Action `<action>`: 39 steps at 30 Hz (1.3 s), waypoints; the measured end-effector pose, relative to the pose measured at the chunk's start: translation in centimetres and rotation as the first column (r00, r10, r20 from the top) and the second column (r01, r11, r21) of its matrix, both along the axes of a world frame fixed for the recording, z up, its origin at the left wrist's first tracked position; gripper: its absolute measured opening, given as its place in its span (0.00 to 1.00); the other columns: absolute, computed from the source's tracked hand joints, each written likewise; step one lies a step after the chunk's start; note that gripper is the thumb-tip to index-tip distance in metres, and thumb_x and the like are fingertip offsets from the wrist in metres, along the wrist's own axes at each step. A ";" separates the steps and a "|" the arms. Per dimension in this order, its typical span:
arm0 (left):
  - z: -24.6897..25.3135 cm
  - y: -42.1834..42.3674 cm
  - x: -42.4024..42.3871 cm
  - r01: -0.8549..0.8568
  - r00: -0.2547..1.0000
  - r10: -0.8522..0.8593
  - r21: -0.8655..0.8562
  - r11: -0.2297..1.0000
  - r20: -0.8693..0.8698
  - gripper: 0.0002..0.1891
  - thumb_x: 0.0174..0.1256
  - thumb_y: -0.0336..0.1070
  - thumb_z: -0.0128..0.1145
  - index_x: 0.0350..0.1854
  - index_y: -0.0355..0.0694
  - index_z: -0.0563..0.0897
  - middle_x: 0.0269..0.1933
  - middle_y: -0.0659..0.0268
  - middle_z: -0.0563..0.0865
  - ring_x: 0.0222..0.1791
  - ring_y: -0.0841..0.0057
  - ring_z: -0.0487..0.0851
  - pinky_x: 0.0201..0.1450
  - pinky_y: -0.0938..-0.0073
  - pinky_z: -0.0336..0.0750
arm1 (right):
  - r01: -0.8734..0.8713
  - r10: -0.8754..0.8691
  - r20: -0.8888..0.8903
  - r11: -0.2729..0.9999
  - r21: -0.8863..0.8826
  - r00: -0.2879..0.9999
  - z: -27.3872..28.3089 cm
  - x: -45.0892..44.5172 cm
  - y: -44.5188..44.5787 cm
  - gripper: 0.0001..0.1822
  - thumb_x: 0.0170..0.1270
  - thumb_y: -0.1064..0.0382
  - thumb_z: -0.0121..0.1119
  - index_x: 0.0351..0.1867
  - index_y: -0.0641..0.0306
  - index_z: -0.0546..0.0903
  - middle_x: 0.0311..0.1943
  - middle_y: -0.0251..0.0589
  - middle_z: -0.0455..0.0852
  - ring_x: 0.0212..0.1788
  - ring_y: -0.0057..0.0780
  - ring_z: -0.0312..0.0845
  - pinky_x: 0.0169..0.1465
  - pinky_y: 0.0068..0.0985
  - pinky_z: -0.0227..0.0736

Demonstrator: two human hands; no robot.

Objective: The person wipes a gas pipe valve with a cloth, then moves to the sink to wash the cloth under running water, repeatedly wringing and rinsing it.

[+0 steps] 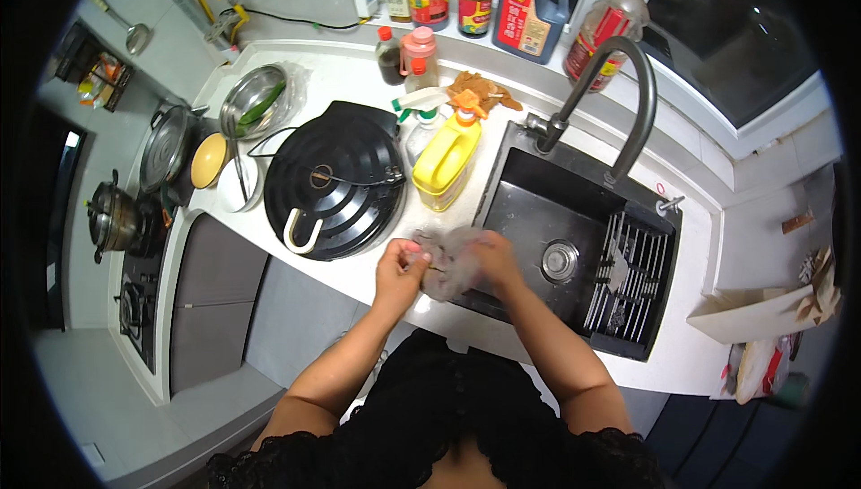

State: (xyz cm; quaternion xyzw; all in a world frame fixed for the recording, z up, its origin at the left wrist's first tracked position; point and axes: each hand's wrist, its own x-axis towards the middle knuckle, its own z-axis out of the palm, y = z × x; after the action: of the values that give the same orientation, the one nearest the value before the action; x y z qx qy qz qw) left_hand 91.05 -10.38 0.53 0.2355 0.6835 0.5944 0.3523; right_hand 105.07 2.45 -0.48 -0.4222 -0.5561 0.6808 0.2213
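A thin, greyish, see-through crumpled thing (444, 267), perhaps a mesh or plastic film, stretches between my hands over the counter's front edge, left of the sink. My left hand (400, 274) pinches its left side between thumb and fingers. At its right side is my right hand (494, 260), blurred, near the sink's front left corner; its fingertips are hard to make out. Just beyond stand a yellow plastic jug (447, 163) with an orange spray head and a clear spray bottle (422, 136). A round black electric appliance (333, 180) with a white handle lies left of them.
The black sink (525, 220) holds a wire drying rack (622, 280) at its right, under a curved grey faucet (649, 92). At the left are a steel bowl (232, 96) with a green vegetable, a yellow bowl (209, 160) and a white bowl (235, 183). Sauce bottles line the windowsill.
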 end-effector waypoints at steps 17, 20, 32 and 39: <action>5.1 13.4 0.4 0.415 0.889 -0.421 -0.070 0.907 -0.183 0.08 0.67 0.35 0.55 0.46 0.43 0.77 0.35 0.64 0.83 0.31 0.73 0.81 0.33 0.73 0.75 | -0.237 -0.352 -0.676 0.750 -0.618 0.648 6.5 4.1 6.1 0.44 0.63 0.25 0.40 0.67 0.59 0.67 0.65 0.45 0.71 0.66 0.44 0.67 0.68 0.47 0.58; 12.2 13.2 -0.3 0.351 0.509 -0.505 -0.367 0.861 -0.697 0.10 0.64 0.38 0.57 0.45 0.42 0.79 0.36 0.49 0.85 0.40 0.53 0.84 0.41 0.56 0.78 | -0.187 -0.408 -0.656 0.742 -0.644 0.635 6.3 3.4 7.4 0.38 0.67 0.31 0.40 0.65 0.59 0.69 0.63 0.46 0.73 0.65 0.45 0.68 0.68 0.47 0.59; 11.7 18.4 -5.2 0.057 -0.203 -0.385 -0.404 0.913 -0.900 0.25 0.60 0.29 0.50 0.63 0.41 0.75 0.67 0.63 0.73 0.72 0.58 0.60 0.68 0.40 0.55 | 0.042 -0.488 -0.537 0.765 -0.642 0.688 7.2 -4.8 12.3 0.24 0.66 0.48 0.46 0.52 0.65 0.78 0.52 0.45 0.82 0.55 0.43 0.77 0.62 0.44 0.67; 11.8 18.1 -5.8 0.049 -0.185 -0.454 -0.470 0.881 -0.871 0.24 0.61 0.30 0.49 0.63 0.43 0.75 0.68 0.65 0.72 0.73 0.61 0.60 0.69 0.40 0.53 | -0.025 -0.469 -0.550 0.745 -0.666 0.691 7.2 -5.9 12.6 0.25 0.64 0.47 0.47 0.54 0.62 0.78 0.53 0.44 0.82 0.56 0.43 0.76 0.62 0.46 0.66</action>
State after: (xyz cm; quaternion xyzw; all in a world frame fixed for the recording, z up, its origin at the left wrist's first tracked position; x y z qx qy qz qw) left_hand 85.30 7.68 12.36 0.6782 0.7215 0.0314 -0.1358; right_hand 99.21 15.08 6.67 -0.2549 -0.1134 0.8966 0.3440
